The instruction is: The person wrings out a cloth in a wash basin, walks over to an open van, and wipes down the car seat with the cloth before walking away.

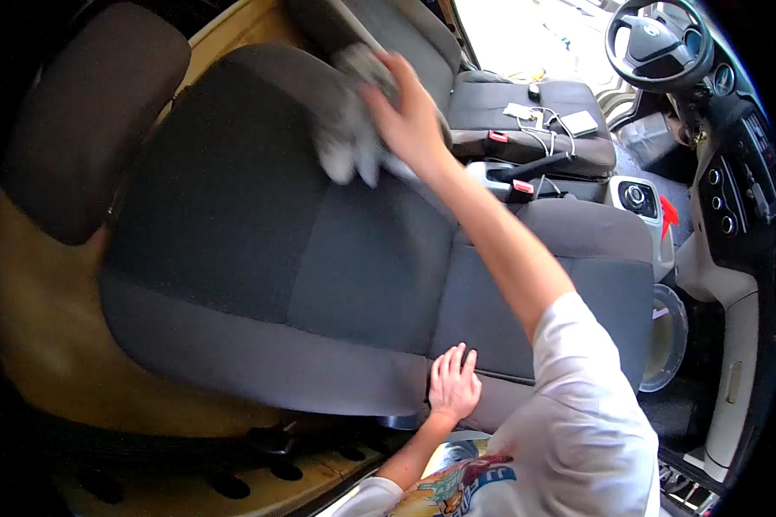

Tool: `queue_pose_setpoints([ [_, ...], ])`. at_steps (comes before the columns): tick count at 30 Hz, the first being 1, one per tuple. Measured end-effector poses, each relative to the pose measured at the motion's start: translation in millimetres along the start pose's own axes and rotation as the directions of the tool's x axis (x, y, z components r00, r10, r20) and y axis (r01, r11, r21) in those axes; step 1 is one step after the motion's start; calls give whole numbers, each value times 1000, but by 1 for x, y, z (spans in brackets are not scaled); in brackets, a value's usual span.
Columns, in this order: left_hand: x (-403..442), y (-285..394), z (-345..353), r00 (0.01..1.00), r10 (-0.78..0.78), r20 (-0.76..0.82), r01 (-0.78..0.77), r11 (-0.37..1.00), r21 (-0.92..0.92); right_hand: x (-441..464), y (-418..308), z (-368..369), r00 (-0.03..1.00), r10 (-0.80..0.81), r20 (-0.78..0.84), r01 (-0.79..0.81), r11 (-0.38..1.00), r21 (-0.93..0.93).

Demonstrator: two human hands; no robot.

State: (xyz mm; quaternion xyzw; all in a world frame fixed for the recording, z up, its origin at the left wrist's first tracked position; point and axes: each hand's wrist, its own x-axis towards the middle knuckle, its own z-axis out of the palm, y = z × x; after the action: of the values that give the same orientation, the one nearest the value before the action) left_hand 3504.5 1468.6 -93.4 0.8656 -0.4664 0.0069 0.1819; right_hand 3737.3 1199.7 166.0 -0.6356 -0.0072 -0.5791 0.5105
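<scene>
My right hand (405, 116) is closed on a grey-white cloth (347, 142), blurred by motion, at the upper side of the dark seat backrest (233, 198). Part of the cloth hangs down across the backrest fabric. Lower down, my left hand (455, 383) lies on the near edge of the seat, where backrest and cushion (543, 302) meet. Its fingers are stretched out and it holds nothing.
A headrest (95, 121) is at the left. Beyond the centre console (634, 198) is the driver's seat, with white cables and a white box (579, 123) on it. A clear bucket (664, 336) stands in the footwell. The steering wheel (660, 43) is at the upper right.
</scene>
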Motion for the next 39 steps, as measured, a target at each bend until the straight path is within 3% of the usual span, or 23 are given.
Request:
queue_pose_setpoints([
  [1, 1, -2, 0, 1000, 3, 8, -3, 1000, -4, 44, -7, 33, 992, -123, -29, 125, 990, 61],
  [2, 0, -3, 2, 1000, 4, 18, -4, 1000, -12, 87, -17, 58, 975, -220, 41, 222, 973, -59],
  [3, 1, -6, 5, 999, 19, -26, -18, 1000, 16, 113, -24, 87, 979, -151, 135, 184, 943, -277],
  [4, -2, -7, 6, 997, -35, 65, 37, 999, -37, 126, -31, 112, 975, -62, 215, 161, 862, -481],
  [6, -1, -5, -2, 980, -69, 187, 93, 988, -123, 117, -14, 146, 976, 104, 190, -35, 941, -336],
  [8, -5, -10, 3, 968, -31, 250, 86, 973, -213, 108, 0, 151, 990, 20, 142, 29, 942, -333],
  [9, -3, -4, 4, 967, -135, 214, 177, 965, -193, 104, 5, 150, 994, -28, 101, 60, 942, -330],
  [12, -5, -6, 0, 954, -105, 280, 83, 993, 88, 86, 23, 138, 998, -62, -25, 52, 953, -298],
  [13, -1, -5, 2, 970, -78, 230, 70, 997, 45, 81, 25, 129, 995, -53, -83, 27, 957, -289],
  [14, 0, -4, 0, 983, -58, 172, 60, 998, -8, 73, 33, 106, 975, 219, 43, -206, 957, -204],
  [17, 4, 1, -1, 998, -56, 30, 58, 995, -83, 11, 102, 29, 883, 427, 195, -338, 866, -368],
  [18, 6, 1, -3, 997, -28, 74, 31, 999, -36, -17, 124, 1, 897, 380, 224, -256, 863, -436],
  [20, 5, 0, -5, 994, -28, 105, 30, 999, -23, -70, 180, -40, 947, 286, 145, -248, 940, -235],
  [21, 3, 0, -4, 994, -41, 103, 43, 999, -17, -78, 178, -53, 988, 72, 138, -36, 969, -246],
  [23, 2, 0, 3, 995, -53, 85, 55, 998, -16, -80, 166, -65, 987, 38, 155, -24, 995, -93],
  [24, -1, 2, 1, 995, -52, 85, 53, 999, -13, -79, 169, -66, 988, 38, 152, -24, 995, -92],
  [26, 2, 1, 0, 997, -41, 66, 42, 999, -16, -66, 187, -69, 843, 516, 150, -413, 801, -433],
  [27, 1, -1, 2, 998, -37, 46, 38, 999, -35, -62, 201, -69, 908, 387, 159, -337, 902, -269],
  [30, 1, -3, 4, 995, -56, 78, 60, 997, -52, -40, 215, -97, 925, 368, 94, -302, 863, -404],
  [32, 2, -2, 3, 995, -62, 78, 66, 996, -60, -48, 226, -120, 899, 311, 309, -172, 898, -405],
  [33, 4, -2, 4, 996, -56, 66, 60, 996, -60, -53, 234, -115, 811, 381, 444, -376, 921, -104],
  [36, 1, 1, 6, 996, -67, 64, 71, 996, -61, -68, 233, -109, 742, 457, 491, -354, 888, -292],
  [39, -5, 2, 5, 993, -70, 97, 73, 997, -27, -33, 192, -65, 799, 361, 481, -208, 916, -343],
])
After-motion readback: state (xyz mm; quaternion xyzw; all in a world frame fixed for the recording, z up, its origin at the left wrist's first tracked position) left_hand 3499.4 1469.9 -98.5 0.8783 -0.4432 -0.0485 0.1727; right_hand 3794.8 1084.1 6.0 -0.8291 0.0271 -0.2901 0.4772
